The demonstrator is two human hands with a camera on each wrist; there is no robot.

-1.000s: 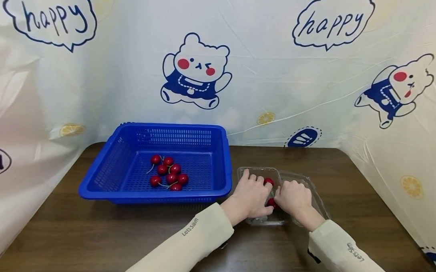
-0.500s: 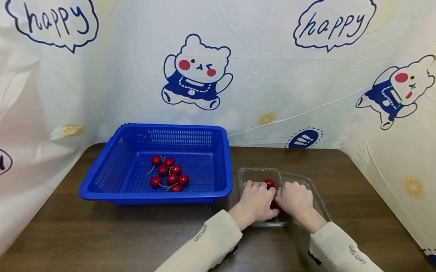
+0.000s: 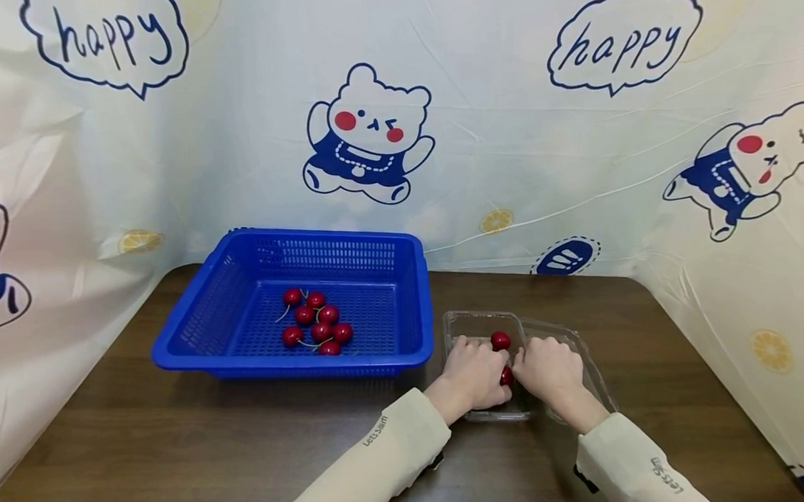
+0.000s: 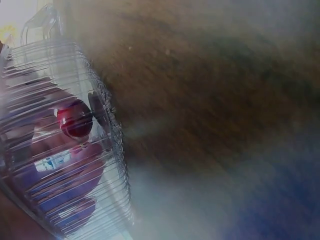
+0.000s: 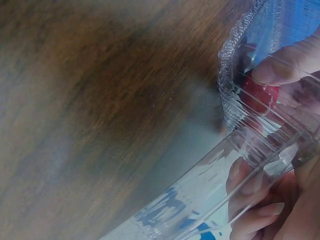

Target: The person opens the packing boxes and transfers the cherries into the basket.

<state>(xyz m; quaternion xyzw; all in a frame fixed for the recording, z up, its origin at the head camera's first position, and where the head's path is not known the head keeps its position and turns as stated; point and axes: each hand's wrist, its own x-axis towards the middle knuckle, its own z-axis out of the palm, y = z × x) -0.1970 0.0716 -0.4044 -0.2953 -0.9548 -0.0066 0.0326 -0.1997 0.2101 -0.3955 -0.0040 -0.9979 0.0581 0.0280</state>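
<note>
A clear plastic box (image 3: 478,324) stands on the table with its hinged lid (image 3: 595,377) folded out to the right. My left hand (image 3: 474,370) reaches down inside it, thumb and forefinger pinching a red cherry (image 3: 506,376). Through the ribbed wall, the left wrist view shows this cherry (image 4: 75,120) among the fingers; in the right wrist view the thumb (image 5: 280,67) lies against it. Another cherry (image 3: 500,340) sits farther back in the box. My right hand (image 3: 551,368) grips the box's right edge where the lid joins, its fingertips (image 5: 270,209) curled beneath.
A blue plastic basket (image 3: 293,363) stands left of the box, holding several cherries (image 3: 321,331) with stems. The brown wooden table (image 3: 249,441) runs back to a printed curtain (image 3: 491,130), which also hangs along both sides.
My left hand has drawn nearer and slightly right within the box, its fingers curling in. The rear cherry now shows fully. The right hand keeps its grip on the box edge.
</note>
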